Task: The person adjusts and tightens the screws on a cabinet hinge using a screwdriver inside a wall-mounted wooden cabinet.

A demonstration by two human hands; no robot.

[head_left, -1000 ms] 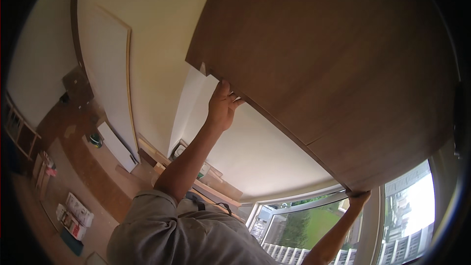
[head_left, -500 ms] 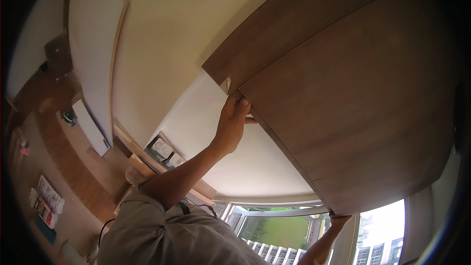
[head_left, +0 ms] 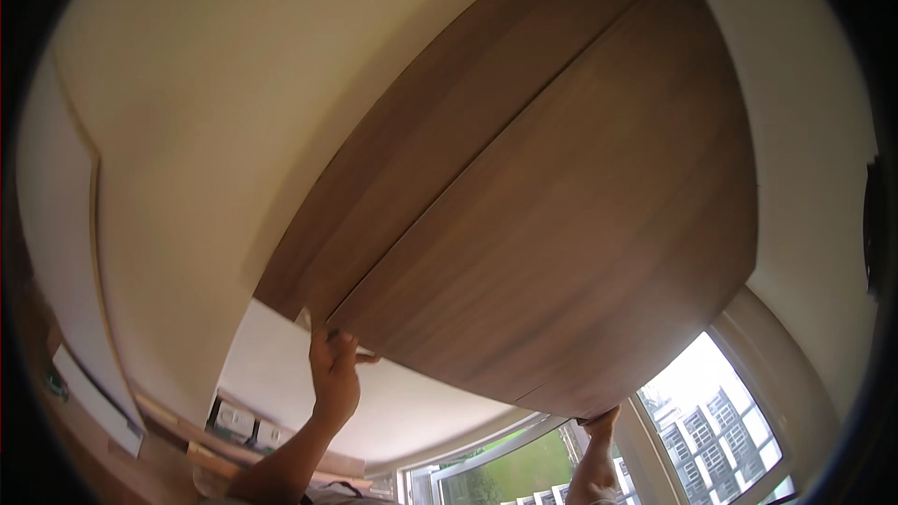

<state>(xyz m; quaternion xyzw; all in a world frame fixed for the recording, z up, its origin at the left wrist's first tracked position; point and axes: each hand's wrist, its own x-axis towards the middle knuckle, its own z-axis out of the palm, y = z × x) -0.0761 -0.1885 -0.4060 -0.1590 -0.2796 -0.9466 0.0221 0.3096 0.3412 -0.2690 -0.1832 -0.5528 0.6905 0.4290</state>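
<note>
Two hands hold one large brown wooden panel overhead. Left hand has fingers curled over the lower edge near one corner; right hand clamps the same edge at the far corner (grip detail small, partly hidden). Panel sits directly above both hands, spanning between them, tilted against the cream ceiling. Risk, judged: edge-only fingertip grips on a wide board could slip; the panel would tip toward the window.

Single head-worn fisheye view, tilted upward, close under a brown wooden panel and ceiling.
</note>
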